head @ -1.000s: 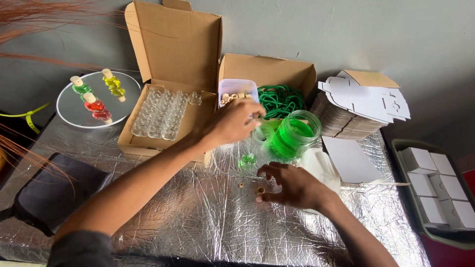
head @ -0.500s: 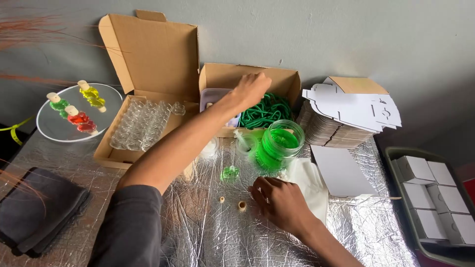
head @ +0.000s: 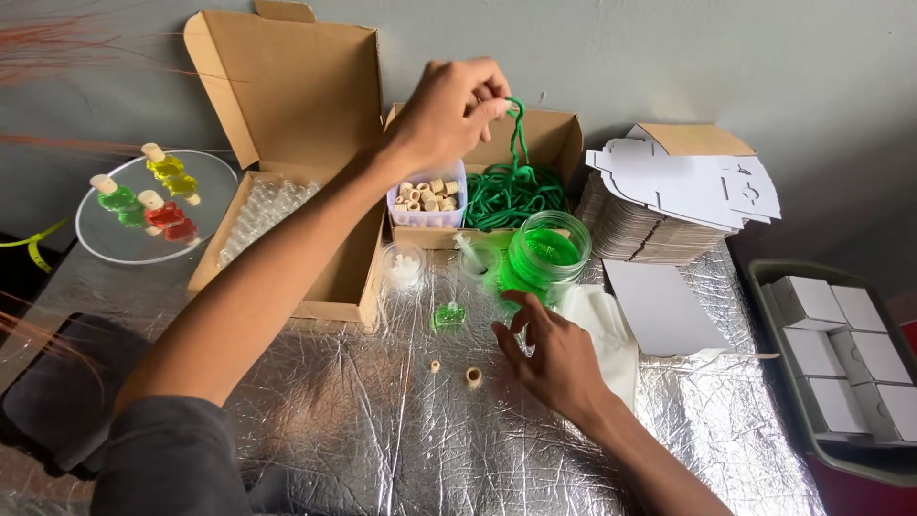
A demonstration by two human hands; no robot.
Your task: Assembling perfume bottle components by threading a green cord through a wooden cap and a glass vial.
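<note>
At the far left edge, three small bear-shaped bottles (head: 143,196) lie on a round clear plate (head: 95,244), with open foil-covered surface (head: 382,420) below. My left hand (head: 449,115) is raised over the small cardboard box (head: 554,143), fingers pinched on one green cord (head: 518,129) lifted from the pile. Two tiny corks (head: 473,376) lie loose. My right hand (head: 554,358) rests half-open beside the green jar (head: 547,253), holding nothing.
</note>
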